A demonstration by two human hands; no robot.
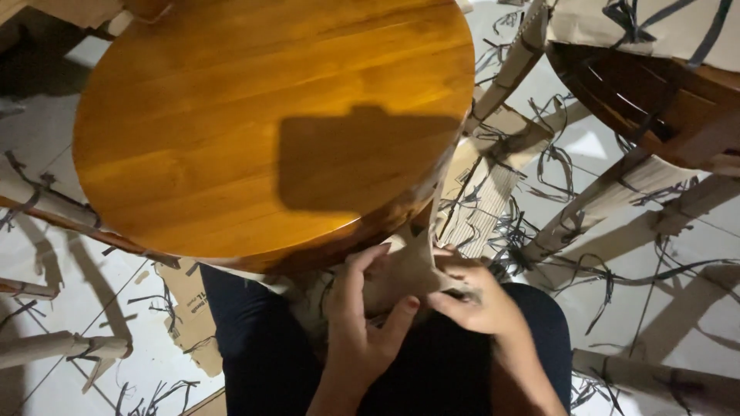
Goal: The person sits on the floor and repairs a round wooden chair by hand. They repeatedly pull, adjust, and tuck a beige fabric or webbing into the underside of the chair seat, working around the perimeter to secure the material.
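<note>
— Holding what, down at the bottom middle of the frame?
— A flap of brown cardboard (401, 273), pinched by both hands. Left hand (362, 323) with fingers curled round its lower edge, thumb pressed on top. Right hand (474, 300) gripping the right side of the same flap, fingers closed on it.

— Hard or soft?
— Thin and bendy, probably light. Tears easily, so best held near the edge, close to where it meets the round wooden tabletop (270, 123).

— And that tabletop?
— Filling the upper left and middle. Shiny, smooth, likely heavy and stiff. Slippery on top; safer to grab by the rim.

— Any boxes or bins with stuff inside?
— None to see. Only more cardboard-wrapped pieces (609, 192) and black strap bits (555, 166) scattered over the white tile floor (46, 254) on the right. Dark spot under the tabletop, so hard to tell what the flap is stuck to.
</note>
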